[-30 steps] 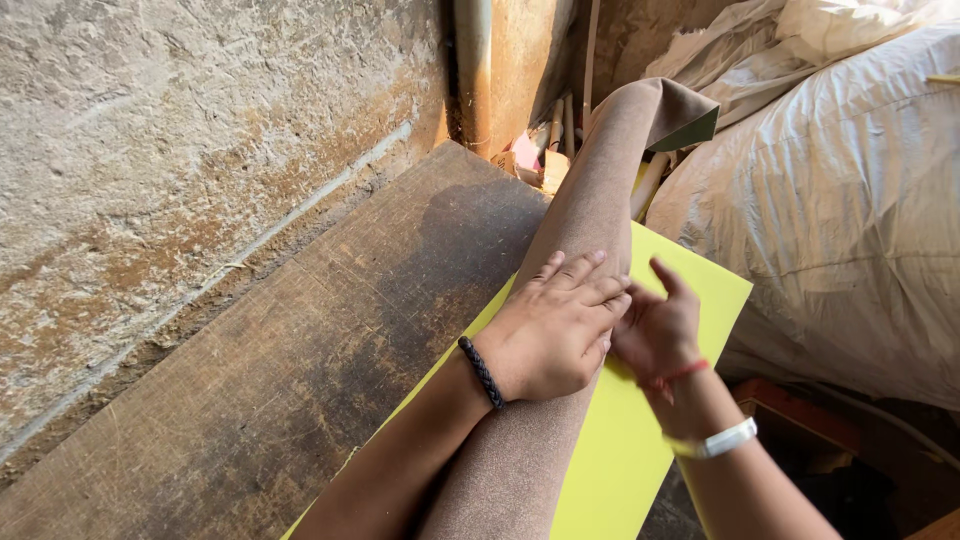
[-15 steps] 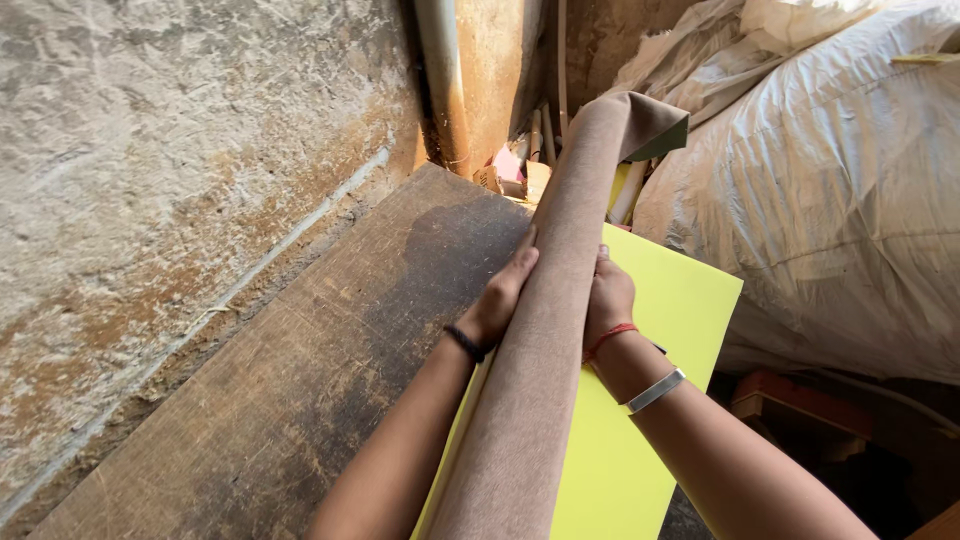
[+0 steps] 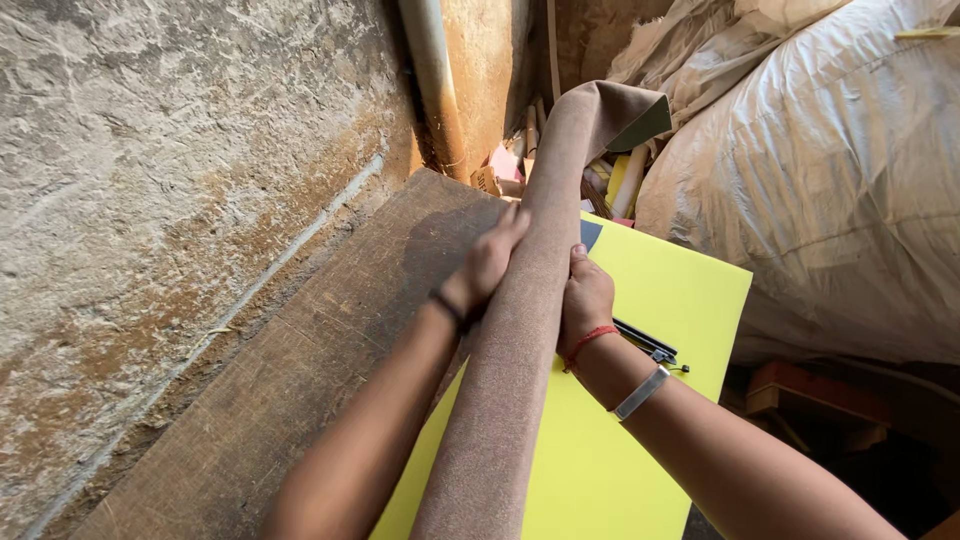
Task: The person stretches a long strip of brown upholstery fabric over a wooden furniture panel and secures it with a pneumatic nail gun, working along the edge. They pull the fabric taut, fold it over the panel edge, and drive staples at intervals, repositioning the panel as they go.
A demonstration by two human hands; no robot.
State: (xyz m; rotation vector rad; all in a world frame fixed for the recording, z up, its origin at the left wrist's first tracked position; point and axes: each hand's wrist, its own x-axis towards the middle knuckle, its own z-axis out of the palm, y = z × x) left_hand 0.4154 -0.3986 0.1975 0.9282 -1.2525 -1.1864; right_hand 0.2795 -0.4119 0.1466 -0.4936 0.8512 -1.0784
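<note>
Roughly: brown felt-like roll (image 3: 520, 330) runs near-to-far over yellow sheet (image 3: 660, 300) on wooden bench (image 3: 300, 380), L hand (image 3: 487, 262) & R hand (image 3: 585, 300) clasping its sides mid-length; looks soft, light, floppy at far flap, so best gripped both-sided.

Counter (image 3: 300, 390): worn dark wood plank, running near-left to far-centre along the rough wall on its left. Yellow sheet (image 3: 600, 450) lies flat on its right part, far-right corner overhanging the edge. Brown roll (image 3: 510, 380) rests lengthwise over the sheet's left side. Thin dark tool (image 3: 648, 343) lies on the sheet, right of the roll.
</note>
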